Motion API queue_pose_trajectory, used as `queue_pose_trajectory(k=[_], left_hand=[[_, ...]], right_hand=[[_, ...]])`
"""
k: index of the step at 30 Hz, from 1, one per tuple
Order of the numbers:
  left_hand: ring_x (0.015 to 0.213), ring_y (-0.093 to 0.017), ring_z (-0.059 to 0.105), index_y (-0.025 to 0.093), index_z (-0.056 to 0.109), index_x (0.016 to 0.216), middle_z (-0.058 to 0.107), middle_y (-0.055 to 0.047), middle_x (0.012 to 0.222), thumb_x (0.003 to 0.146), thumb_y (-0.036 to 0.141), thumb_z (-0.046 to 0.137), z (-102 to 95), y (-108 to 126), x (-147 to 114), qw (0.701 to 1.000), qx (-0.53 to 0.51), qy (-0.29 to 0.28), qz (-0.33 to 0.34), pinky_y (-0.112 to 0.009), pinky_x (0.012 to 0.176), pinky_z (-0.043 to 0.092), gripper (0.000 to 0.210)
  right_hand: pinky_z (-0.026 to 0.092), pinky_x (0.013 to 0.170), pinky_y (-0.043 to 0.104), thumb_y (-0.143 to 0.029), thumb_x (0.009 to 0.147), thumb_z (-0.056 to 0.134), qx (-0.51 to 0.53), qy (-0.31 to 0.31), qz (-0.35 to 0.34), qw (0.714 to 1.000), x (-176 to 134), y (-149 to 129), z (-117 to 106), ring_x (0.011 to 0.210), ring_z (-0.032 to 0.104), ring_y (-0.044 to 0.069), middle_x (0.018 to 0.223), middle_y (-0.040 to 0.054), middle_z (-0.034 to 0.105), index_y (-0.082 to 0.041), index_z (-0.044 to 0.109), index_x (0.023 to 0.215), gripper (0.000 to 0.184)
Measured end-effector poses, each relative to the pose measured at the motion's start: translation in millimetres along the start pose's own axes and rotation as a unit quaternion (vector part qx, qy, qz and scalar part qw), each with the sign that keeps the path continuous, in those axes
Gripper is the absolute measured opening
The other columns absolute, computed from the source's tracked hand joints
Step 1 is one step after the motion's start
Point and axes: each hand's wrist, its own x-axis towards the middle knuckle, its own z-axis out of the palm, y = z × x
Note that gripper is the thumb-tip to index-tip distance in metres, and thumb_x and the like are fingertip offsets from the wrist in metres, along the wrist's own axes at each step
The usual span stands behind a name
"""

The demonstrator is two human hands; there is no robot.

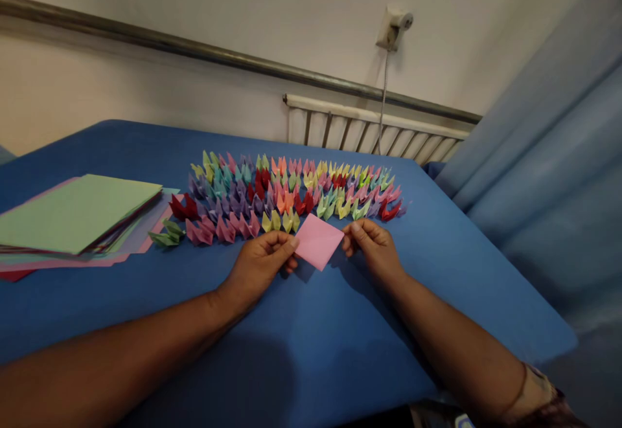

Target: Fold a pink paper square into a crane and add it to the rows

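A small pink paper square (319, 243) is held up between my two hands, turned so that it looks like a diamond. My left hand (266, 256) pinches its left corner between thumb and fingers. At the opposite corner, my right hand (373, 244) grips it the same way. Just behind the square stand rows of folded paper cranes (238, 195) in red, pink, purple, yellow, green and blue. One green crane (166, 234) sits at the near left end of the rows.
On the left lies a stack of coloured paper sheets (80, 214), pale green on top. Everything rests on a blue table (233, 363). Behind it are a radiator (369, 127), a metal rail (194, 43) and a wall socket with a plug (393, 28). A blue curtain (544, 175) hangs at right.
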Motion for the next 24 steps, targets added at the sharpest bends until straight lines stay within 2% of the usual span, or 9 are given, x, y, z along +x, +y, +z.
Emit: queue_pose_trajectory(k=[3,7,12,18,24], left_hand=[[0.049,-0.01,0.054,0.015,0.064,0.078,0.062,0.002,0.058,0.078,0.041,0.071,-1.2,-4,3,0.999,-0.038,-0.014,-0.028,-0.022,0.051,0.044,0.027],[0.05,-0.009,0.054,0.015,0.064,0.077,0.062,0.002,0.058,0.076,0.041,0.075,-1.7,-5,3,0.994,-0.078,-0.035,-0.066,-0.021,0.051,0.044,0.028],[0.053,-0.009,0.054,0.015,0.065,0.078,0.063,0.001,0.062,0.073,0.038,0.079,-1.9,0,1,0.986,-0.114,-0.067,-0.103,-0.02,0.053,0.045,0.027],[0.056,-0.008,0.056,0.016,0.065,0.075,0.063,0.0,0.065,0.074,0.035,0.08,-3.9,2,1,0.962,-0.173,-0.113,-0.177,-0.019,0.056,0.047,0.024],[0.062,-0.008,0.06,0.017,0.068,0.081,0.066,-0.001,0.072,0.079,0.034,0.076,-4.7,1,3,0.953,-0.189,-0.134,-0.194,-0.019,0.064,0.051,0.019]], right_hand=[[0.045,0.055,0.024,-0.05,0.086,0.062,0.024,-0.026,-0.007,0.999,-2,0,0,0.055,0.058,0.011,0.067,-0.0002,0.066,-0.018,0.065,0.086,0.032],[0.05,0.059,0.026,-0.048,0.08,0.071,0.037,-0.072,-0.015,0.997,-8,0,7,0.06,0.061,0.012,0.07,0.0005,0.068,-0.018,0.064,0.09,0.032],[0.051,0.059,0.026,-0.052,0.076,0.074,0.039,-0.082,-0.003,0.996,-8,-2,13,0.058,0.06,0.011,0.067,-0.0023,0.064,-0.019,0.062,0.085,0.036],[0.052,0.058,0.025,-0.053,0.076,0.074,0.058,-0.097,-0.007,0.994,-6,-3,14,0.058,0.061,0.01,0.067,-0.0035,0.064,-0.02,0.061,0.083,0.036],[0.051,0.055,0.023,-0.05,0.077,0.074,0.072,-0.102,-0.018,0.992,-7,-1,18,0.055,0.06,0.009,0.066,-0.0037,0.065,-0.02,0.061,0.08,0.033]])
